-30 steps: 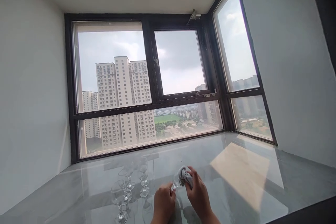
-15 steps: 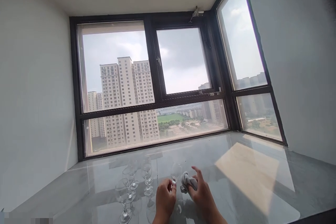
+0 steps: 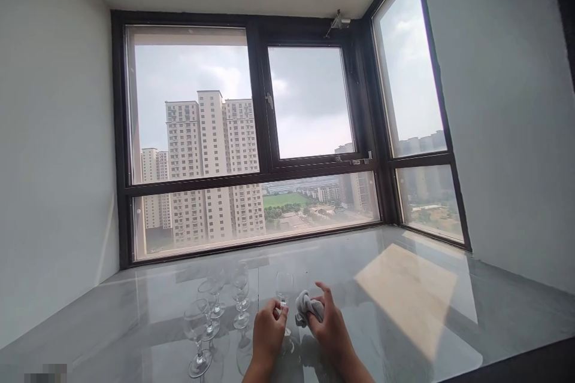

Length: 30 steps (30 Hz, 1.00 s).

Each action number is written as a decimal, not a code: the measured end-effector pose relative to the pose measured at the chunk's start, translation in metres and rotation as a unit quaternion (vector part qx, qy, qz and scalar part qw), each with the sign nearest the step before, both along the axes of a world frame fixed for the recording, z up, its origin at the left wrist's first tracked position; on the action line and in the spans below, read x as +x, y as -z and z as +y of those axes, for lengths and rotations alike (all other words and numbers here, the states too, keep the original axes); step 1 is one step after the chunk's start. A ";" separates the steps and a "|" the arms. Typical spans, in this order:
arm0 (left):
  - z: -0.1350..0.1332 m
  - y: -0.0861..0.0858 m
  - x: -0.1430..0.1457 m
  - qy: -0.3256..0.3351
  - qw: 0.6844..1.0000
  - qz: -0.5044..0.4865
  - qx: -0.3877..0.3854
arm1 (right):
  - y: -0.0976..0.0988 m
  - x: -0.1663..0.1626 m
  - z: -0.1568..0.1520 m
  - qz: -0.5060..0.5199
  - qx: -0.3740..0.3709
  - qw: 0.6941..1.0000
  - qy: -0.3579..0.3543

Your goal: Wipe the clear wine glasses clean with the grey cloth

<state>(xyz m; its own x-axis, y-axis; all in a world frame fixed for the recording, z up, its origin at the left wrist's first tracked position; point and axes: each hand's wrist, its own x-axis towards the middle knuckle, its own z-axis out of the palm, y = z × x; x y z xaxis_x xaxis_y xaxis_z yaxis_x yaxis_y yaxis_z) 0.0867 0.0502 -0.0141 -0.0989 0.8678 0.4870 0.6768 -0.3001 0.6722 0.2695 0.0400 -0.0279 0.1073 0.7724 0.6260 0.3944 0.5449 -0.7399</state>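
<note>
My left hand (image 3: 268,330) pinches the stem of a clear wine glass (image 3: 284,285), which stands upright with its bowl above my fingers. Part of the glass's foot shows just past my fingertips, low over the glossy sill or on it; I cannot tell which. Bunched in my right hand (image 3: 331,329) is a grey cloth (image 3: 307,309), gripped between thumb and fingers with the index finger raised. A small gap separates the cloth from the glass. Left of my hands, several more clear wine glasses stand upright, the nearest glass (image 3: 198,335) closest to me.
The shiny grey sill (image 3: 368,323) carries reflections and a bright sun patch on the right. Behind it rises a dark-framed window (image 3: 188,187), with tall buildings outside. White walls (image 3: 54,131) close in both sides. A dark edge (image 3: 516,362) borders the sill at lower right.
The view has shifted a little, so the window, glasses and hands sit further left. Both hands keep their hold on the wine glass and the cloth.
</note>
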 end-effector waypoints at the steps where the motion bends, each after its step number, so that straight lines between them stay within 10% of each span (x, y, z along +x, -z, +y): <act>1: 0.001 0.000 0.000 -0.002 1.000 -0.005 0.000 | 0.000 0.000 0.000 -0.003 -0.002 1.000 0.001; 26: -0.003 -0.002 0.001 0.132 0.987 0.056 -0.072 | -0.002 0.004 -0.002 -0.020 -0.033 0.999 0.033; 30: -0.012 -0.011 -0.005 -0.043 0.997 -0.008 0.069 | -0.003 0.004 -0.005 -0.040 -0.039 0.998 0.039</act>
<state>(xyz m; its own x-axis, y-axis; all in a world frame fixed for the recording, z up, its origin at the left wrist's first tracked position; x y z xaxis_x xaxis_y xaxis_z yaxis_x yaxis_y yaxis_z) 0.0816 0.0378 -0.0028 -0.1787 0.7803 0.5993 0.6931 -0.3325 0.6395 0.2732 0.0355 -0.0247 0.1216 0.8100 0.5736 0.4923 0.4526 -0.7435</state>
